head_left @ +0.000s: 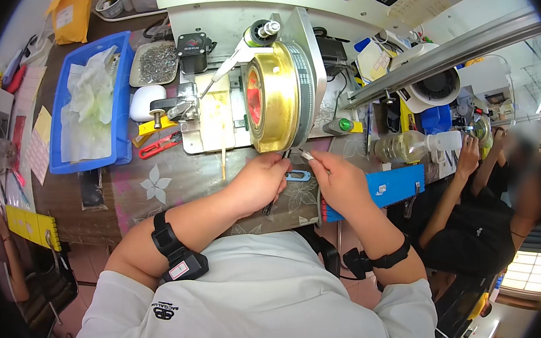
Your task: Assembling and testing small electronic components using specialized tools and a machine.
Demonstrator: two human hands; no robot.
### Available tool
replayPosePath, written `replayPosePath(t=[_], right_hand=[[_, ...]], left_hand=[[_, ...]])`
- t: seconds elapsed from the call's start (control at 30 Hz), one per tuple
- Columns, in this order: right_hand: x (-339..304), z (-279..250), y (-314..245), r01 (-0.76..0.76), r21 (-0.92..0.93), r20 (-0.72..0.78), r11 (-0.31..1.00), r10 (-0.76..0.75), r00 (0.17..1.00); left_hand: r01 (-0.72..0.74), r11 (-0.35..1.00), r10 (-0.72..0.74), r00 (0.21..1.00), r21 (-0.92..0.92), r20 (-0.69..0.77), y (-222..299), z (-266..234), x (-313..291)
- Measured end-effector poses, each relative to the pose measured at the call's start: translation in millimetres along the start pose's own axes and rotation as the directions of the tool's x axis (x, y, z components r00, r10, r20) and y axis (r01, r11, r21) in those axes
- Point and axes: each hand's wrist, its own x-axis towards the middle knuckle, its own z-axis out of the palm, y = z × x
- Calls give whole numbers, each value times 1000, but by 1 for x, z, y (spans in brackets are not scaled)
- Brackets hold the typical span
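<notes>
My left hand (259,184) is closed around a slim dark tool (269,208), whose ends show above and below the fist; its kind is unclear. Close by, my right hand (340,180) pinches a small whitish piece (308,154) between thumb and finger. Both hands are just below the gold-coloured wheel (274,98) of a bench machine, whose centre is red. A small blue piece with an oblong opening (298,176) shows between the hands; whether it lies on the table or is held, I cannot tell. A thin wooden stick (224,158) lies left of the wheel.
On the left stand a blue tray (125,118) with crumpled paper and a dish of small metal parts (157,62). Red-handled pliers (160,145) lie nearer. A blue holder (391,185) and a clear bottle (401,146) stand right. Another person (472,219) works at far right.
</notes>
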Motion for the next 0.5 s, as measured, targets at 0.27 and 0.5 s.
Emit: replayPosePath(t=[0.27, 0.5], right_hand=[[1, 2, 1, 27, -45, -16, 999, -27, 1000], [2, -1, 1, 55, -55, -5, 997, -55, 998]], left_hand=[[16, 1000, -16, 1000, -13, -8, 0, -1, 0], [0, 1000, 0, 1000, -15, 0, 1, -1, -1]])
